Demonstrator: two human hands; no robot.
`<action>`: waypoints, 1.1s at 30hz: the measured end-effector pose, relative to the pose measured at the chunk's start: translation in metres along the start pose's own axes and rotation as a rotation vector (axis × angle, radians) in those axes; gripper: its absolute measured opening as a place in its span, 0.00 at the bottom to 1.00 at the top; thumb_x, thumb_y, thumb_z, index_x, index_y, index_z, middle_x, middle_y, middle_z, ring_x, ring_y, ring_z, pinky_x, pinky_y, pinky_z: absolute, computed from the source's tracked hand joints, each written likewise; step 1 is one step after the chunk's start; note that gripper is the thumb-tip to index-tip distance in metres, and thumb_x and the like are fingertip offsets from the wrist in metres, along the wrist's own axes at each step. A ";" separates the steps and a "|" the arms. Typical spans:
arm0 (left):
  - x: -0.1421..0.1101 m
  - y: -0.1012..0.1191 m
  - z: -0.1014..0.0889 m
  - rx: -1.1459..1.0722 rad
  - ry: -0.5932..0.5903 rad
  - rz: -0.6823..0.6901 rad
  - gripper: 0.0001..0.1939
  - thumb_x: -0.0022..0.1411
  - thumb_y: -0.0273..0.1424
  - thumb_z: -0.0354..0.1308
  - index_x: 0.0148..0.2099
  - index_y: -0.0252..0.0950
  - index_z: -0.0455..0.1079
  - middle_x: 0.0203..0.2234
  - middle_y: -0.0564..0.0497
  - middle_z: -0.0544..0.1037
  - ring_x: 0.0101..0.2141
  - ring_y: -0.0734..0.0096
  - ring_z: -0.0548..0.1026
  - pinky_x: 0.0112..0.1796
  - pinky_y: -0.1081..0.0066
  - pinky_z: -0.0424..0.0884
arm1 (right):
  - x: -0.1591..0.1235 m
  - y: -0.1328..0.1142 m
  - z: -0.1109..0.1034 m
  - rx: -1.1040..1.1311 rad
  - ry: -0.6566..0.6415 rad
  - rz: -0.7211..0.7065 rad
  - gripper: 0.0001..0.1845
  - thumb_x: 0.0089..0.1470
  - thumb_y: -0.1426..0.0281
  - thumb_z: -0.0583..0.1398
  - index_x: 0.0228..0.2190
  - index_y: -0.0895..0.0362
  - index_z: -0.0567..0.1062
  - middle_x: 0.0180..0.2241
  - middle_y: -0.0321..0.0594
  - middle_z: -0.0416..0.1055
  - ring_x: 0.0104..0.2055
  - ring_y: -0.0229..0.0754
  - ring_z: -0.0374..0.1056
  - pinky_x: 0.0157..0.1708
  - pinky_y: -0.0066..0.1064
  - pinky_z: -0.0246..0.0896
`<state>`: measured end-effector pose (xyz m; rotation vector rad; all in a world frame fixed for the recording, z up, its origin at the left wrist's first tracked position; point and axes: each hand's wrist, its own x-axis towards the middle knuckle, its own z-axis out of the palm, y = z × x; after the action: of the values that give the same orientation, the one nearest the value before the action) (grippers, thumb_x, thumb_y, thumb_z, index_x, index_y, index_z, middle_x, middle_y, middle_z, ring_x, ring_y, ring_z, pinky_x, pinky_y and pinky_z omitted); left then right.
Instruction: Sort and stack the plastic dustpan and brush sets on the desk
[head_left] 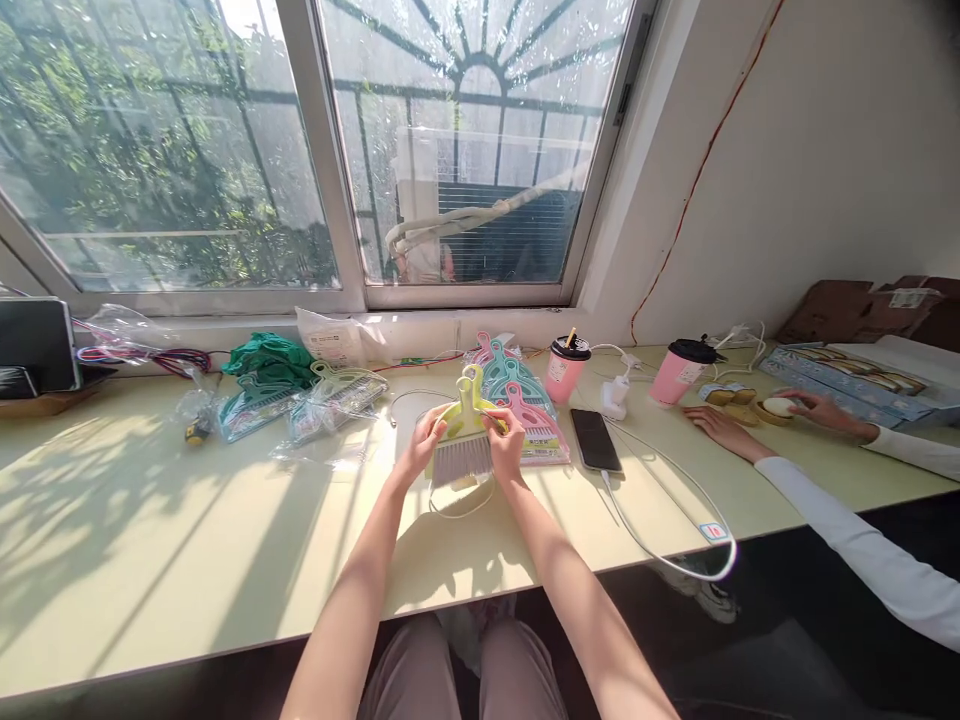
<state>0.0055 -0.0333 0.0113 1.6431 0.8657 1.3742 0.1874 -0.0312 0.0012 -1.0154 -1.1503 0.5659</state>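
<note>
Between my two hands I hold a small yellow-green hand brush and dustpan set (466,425), with its pale bristles pointing down toward me. My left hand (425,440) is closed on its left edge, and my right hand (505,437) grips its right edge. Just to the right lies a pink brush and dustpan set (534,425) in clear packaging. Behind it are teal sets (504,372), also wrapped. On the left, a blue-green packaged set (255,405) and a pale green packaged set (337,395) rest beside crumpled clear plastic.
A phone (595,440) with a white cable lies right of my hands. Two pink cups (566,370) with black lids stand behind. At far right a co-worker's hands (817,412) handle a small round item near a blue box (840,385). A green cloth (271,357) sits by the window.
</note>
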 end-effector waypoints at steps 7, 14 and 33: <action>-0.004 0.006 0.022 0.044 0.065 -0.040 0.38 0.54 0.53 0.72 0.59 0.33 0.77 0.54 0.36 0.83 0.54 0.46 0.81 0.52 0.56 0.79 | 0.000 -0.008 -0.005 -0.272 0.107 -0.090 0.11 0.58 0.61 0.62 0.41 0.53 0.78 0.62 0.52 0.66 0.67 0.55 0.62 0.67 0.53 0.58; -0.002 0.003 0.021 0.088 0.171 -0.020 0.37 0.58 0.59 0.66 0.54 0.32 0.79 0.50 0.37 0.84 0.52 0.48 0.82 0.52 0.56 0.78 | 0.016 -0.001 -0.013 0.053 -0.212 0.051 0.22 0.55 0.62 0.61 0.50 0.54 0.80 0.54 0.49 0.80 0.57 0.53 0.76 0.60 0.48 0.72; -0.009 0.008 0.031 0.185 0.269 -0.013 0.22 0.63 0.45 0.61 0.50 0.37 0.82 0.44 0.44 0.87 0.48 0.52 0.83 0.51 0.58 0.79 | 0.014 0.004 -0.008 0.086 -0.040 0.164 0.18 0.46 0.56 0.67 0.34 0.56 0.84 0.37 0.47 0.84 0.42 0.52 0.80 0.47 0.44 0.78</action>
<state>0.0346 -0.0494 0.0122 1.6067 1.1885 1.5689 0.1997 -0.0210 0.0037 -1.0338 -1.0744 0.7623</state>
